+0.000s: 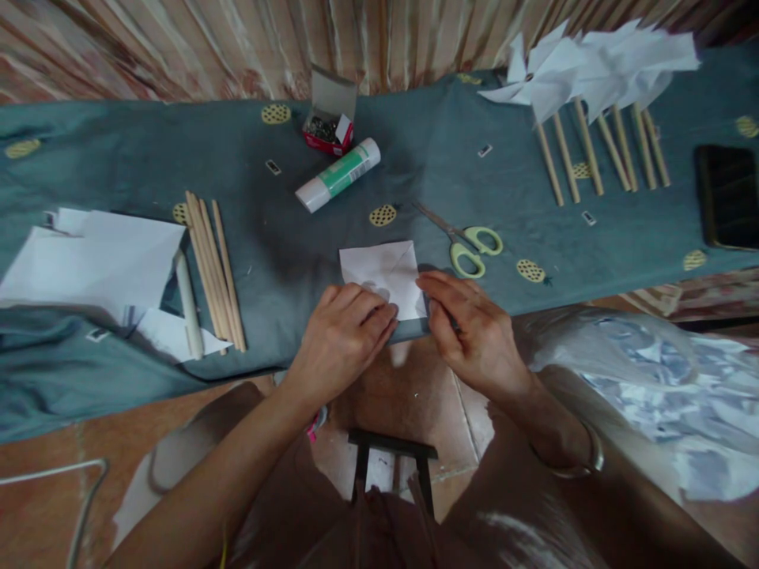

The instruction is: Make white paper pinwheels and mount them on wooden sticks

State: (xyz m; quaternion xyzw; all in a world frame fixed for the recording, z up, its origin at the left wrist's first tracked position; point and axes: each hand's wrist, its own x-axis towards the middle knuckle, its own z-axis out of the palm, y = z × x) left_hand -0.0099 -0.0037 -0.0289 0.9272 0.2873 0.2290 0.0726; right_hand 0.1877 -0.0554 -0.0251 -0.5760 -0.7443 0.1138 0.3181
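A small white square of paper (379,265), creased across its upper right part, lies at the table's front edge. My left hand (347,336) rests on its lower left side, fingers curled together and pressed onto the sheet; the thumb is mostly hidden. At the paper's right edge, my right hand (474,328) is closed, with fingertips and thumb on the edge. Scissors with pale green handles (468,251) lie just beyond my right hand, blades partly apart. Farther back is a glue stick (339,175) with a green label, on its side.
An open red box (327,136) of small metal pieces stands behind the glue stick. Wooden sticks (214,276) and stacked white paper (100,257) lie left. Several paper pinwheels (587,71) on sticks, a dark phone (728,196) and a plastic bag (658,379) are right.
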